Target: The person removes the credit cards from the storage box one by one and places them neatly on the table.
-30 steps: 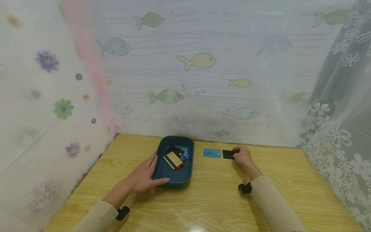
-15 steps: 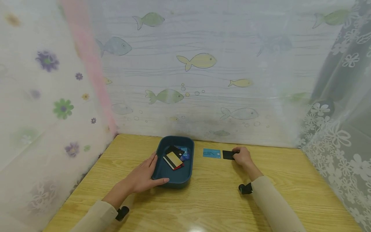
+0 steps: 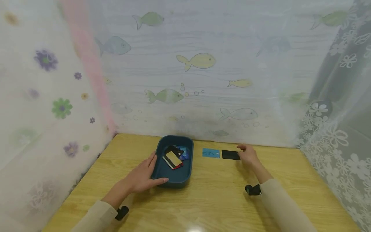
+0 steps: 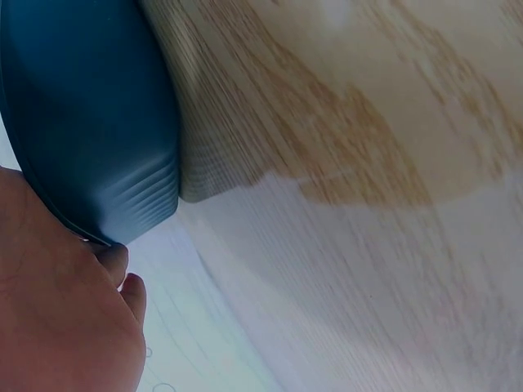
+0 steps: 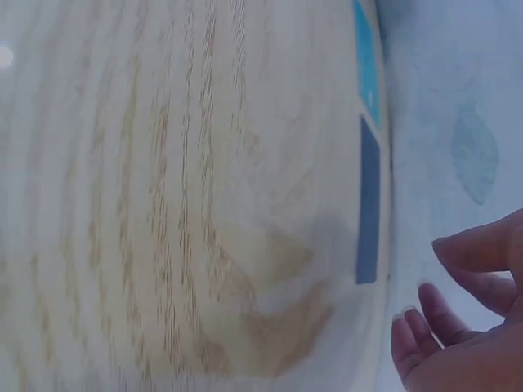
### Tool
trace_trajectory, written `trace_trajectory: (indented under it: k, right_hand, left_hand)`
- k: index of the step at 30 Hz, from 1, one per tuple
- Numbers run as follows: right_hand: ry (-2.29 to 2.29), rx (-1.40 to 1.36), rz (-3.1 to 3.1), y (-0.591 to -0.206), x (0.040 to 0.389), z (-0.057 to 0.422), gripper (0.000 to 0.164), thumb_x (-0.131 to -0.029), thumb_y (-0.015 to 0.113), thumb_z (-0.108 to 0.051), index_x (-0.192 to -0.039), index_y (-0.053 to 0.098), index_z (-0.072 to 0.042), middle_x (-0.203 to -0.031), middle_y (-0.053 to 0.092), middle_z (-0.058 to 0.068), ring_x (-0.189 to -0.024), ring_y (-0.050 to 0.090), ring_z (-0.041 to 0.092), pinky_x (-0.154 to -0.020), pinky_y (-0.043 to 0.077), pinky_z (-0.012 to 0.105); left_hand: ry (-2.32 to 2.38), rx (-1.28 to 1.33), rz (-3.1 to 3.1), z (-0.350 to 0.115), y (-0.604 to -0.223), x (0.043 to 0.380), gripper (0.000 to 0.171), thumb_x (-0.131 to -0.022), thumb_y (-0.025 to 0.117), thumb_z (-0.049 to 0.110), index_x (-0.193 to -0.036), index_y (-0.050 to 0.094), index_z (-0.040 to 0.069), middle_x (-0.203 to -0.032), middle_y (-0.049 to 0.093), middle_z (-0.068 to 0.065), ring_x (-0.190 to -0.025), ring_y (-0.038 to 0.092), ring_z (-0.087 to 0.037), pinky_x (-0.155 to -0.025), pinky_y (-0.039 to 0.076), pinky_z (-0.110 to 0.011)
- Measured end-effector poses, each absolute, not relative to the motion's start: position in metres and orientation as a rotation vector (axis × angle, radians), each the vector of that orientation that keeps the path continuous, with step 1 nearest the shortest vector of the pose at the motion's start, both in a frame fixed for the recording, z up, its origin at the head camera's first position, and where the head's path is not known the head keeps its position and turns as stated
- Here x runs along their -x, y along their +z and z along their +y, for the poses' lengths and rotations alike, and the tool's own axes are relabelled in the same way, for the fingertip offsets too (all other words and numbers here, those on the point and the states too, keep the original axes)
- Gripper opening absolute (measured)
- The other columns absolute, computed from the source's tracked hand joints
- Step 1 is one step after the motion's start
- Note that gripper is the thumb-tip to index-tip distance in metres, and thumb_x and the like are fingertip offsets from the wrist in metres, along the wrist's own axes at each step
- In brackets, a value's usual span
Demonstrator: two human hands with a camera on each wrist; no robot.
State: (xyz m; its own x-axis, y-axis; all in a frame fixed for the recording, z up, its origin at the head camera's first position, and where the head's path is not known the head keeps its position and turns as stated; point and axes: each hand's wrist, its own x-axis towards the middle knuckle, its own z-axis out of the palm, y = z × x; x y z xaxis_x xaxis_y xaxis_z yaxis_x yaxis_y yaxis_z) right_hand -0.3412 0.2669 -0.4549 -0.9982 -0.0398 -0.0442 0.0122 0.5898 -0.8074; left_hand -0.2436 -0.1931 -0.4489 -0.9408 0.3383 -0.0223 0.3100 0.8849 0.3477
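My left hand point(image 3: 142, 178) rests at the near left corner of a dark blue plastic bin point(image 3: 171, 176), its straight fingers along the outer left side and its thumb reaching over the near rim. Inside the bin lie several overlapping cards, with a gold card point(image 3: 174, 158) uppermost and black, red and blue ones under it. To the right of the bin, a light blue VIP card point(image 3: 211, 152) and a black card point(image 3: 230, 155) lie side by side on the table. At the black card's right end is my right hand point(image 3: 248, 156), fingers spread and holding nothing; the right wrist view shows it apart from the card.
The yellow wood-grain table point(image 3: 214, 199) ends at a curtain point(image 3: 200, 106) printed with fish, close behind the bin and the two cards. Flowered sheets hang on the left and right sides.
My right hand has let go of the black card and drawn back slightly to the right. More of the card shows now. The left hand and the bin have kept their places.
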Motion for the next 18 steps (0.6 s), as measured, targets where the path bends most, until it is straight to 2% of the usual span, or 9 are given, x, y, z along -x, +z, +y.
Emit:
trace_trajectory:
  k: [9,18]
  right_hand:
    - [-1.399,0.147,2.772,-0.438,0.322,0.253,0.043,-0.101,0.054,-0.001,-0.142,0.049,0.012,-0.142,0.043,0.037,-0.129,0.045,0.053,-0.093,0.052,0.055]
    - [-1.378,0.253,2.764,-0.430,0.305,0.231,0.046,-0.101,0.062,-0.009,-0.142,0.051,0.009,-0.141,0.047,0.034,-0.117,0.054,0.044,-0.087,0.053,0.049]
  left_hand:
    - [0.527,-0.529,2.966,-0.194,-0.451,0.246,0.124,-0.083,0.048,0.089,-0.163,0.014,-0.001,-0.172,0.005,-0.014,-0.155,0.019,-0.039,-0.121,0.026,-0.058]
    - [0.524,-0.533,2.974,-0.195,-0.452,0.246,0.124,-0.083,0.049,0.088,-0.163,0.015,-0.001,-0.172,0.006,-0.013,-0.155,0.020,-0.038,-0.121,0.026,-0.057]
